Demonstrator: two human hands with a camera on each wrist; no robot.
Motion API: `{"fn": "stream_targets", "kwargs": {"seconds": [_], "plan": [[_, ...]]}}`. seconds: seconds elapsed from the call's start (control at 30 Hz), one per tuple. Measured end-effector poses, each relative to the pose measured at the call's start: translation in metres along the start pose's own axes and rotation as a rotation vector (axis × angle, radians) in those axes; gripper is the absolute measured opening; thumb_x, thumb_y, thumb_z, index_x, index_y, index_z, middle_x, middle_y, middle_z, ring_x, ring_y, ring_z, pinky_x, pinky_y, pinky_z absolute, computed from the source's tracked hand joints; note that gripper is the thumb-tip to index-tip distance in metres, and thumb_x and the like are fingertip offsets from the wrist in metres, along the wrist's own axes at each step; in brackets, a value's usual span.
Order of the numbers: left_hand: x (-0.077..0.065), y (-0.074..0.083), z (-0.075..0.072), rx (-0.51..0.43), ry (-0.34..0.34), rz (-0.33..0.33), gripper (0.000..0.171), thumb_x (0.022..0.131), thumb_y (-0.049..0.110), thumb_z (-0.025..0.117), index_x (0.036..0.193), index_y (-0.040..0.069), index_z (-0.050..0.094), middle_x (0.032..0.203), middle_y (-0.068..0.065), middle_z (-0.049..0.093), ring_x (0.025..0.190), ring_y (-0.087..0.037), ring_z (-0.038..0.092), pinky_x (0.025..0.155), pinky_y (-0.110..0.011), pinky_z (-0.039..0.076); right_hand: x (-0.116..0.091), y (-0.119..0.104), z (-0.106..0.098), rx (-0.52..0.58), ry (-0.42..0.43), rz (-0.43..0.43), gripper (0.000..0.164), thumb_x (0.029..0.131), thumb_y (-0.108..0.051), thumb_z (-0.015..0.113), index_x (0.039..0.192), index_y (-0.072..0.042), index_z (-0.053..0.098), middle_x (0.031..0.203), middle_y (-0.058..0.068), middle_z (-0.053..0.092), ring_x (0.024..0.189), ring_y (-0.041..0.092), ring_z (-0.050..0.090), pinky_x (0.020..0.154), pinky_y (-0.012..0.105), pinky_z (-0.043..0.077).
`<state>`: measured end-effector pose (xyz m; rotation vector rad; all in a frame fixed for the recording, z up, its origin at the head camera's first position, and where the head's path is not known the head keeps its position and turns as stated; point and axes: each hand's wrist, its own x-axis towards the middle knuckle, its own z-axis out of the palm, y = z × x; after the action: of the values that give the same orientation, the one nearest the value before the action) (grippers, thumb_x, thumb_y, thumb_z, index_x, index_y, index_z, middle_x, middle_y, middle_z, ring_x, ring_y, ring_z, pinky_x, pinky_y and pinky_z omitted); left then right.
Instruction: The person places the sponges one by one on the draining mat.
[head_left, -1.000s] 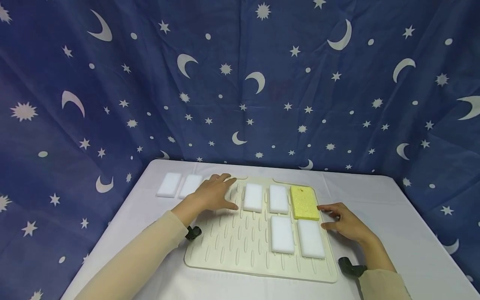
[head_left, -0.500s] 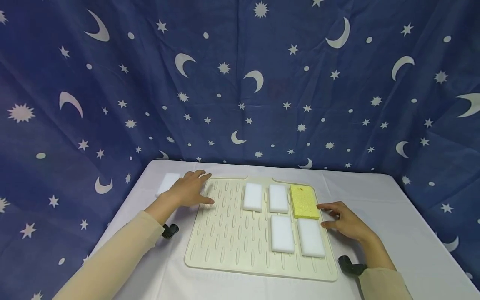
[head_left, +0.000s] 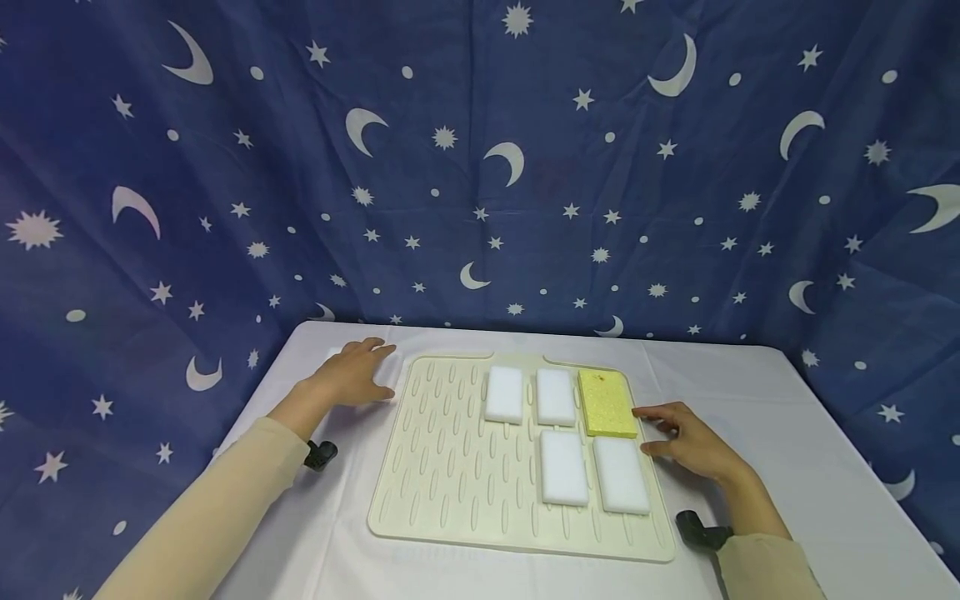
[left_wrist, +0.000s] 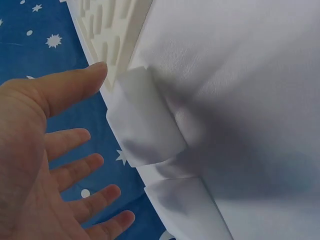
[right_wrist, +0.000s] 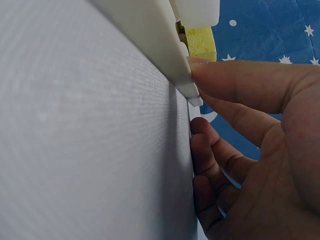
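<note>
My left hand (head_left: 347, 375) hovers left of the ribbed cream mat (head_left: 442, 467), fingers spread and holding nothing. In the left wrist view, a white sponge (left_wrist: 145, 117) and another white sponge (left_wrist: 187, 207) lie on the cloth past the thumb; in the head view the hand and arm mostly hide them. My right hand (head_left: 693, 442) stays at the mat's right edge near the yellow sponge (head_left: 607, 404). In the right wrist view its thumb (right_wrist: 240, 82) touches the mat's rim, and the other fingers are loosely bent beside it.
On the mat's right half lie white sponges: two in the back row (head_left: 505, 394) beside the yellow one, two in the front row (head_left: 564, 468). A white cloth (head_left: 750, 400) covers the table. A blue star-patterned curtain (head_left: 480, 183) hangs behind and at the sides.
My left hand has moved left from above the mat's back left corner to over the loose white sponges, which it now covers in the head view. My right hand has stayed put.
</note>
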<state>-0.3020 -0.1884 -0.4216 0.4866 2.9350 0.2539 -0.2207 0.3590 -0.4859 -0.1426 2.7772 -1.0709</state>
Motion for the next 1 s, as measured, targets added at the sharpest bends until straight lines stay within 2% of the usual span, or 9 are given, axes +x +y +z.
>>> {"fn": "stream_targets", "kwargs": {"seconds": [0.53, 1.0], "plan": [[0.008, -0.006, 0.003, -0.065, -0.083, -0.023, 0.091, 0.086, 0.040, 0.081, 0.160, 0.008, 0.039, 0.168, -0.024, 0.026, 0.154, -0.051, 0.022, 0.120, -0.070, 0.028, -0.001, -0.002, 0.000, -0.004, -0.002, 0.002, 0.062, 0.081, -0.018, 0.083, 0.140, -0.009, 0.064, 0.136, 0.019, 0.050, 0.120, 0.038, 0.052, 0.095, 0.052, 0.047], [0.015, -0.014, 0.003, -0.089, -0.143, -0.018, 0.096, 0.084, 0.045, 0.082, 0.161, 0.009, 0.037, 0.169, -0.023, 0.026, 0.155, -0.048, 0.024, 0.120, -0.069, 0.028, 0.000, -0.003, 0.001, -0.001, 0.014, 0.021, 0.063, 0.079, -0.018, 0.084, 0.139, -0.009, 0.065, 0.135, 0.019, 0.051, 0.119, 0.036, 0.051, 0.094, 0.049, 0.046]]}}
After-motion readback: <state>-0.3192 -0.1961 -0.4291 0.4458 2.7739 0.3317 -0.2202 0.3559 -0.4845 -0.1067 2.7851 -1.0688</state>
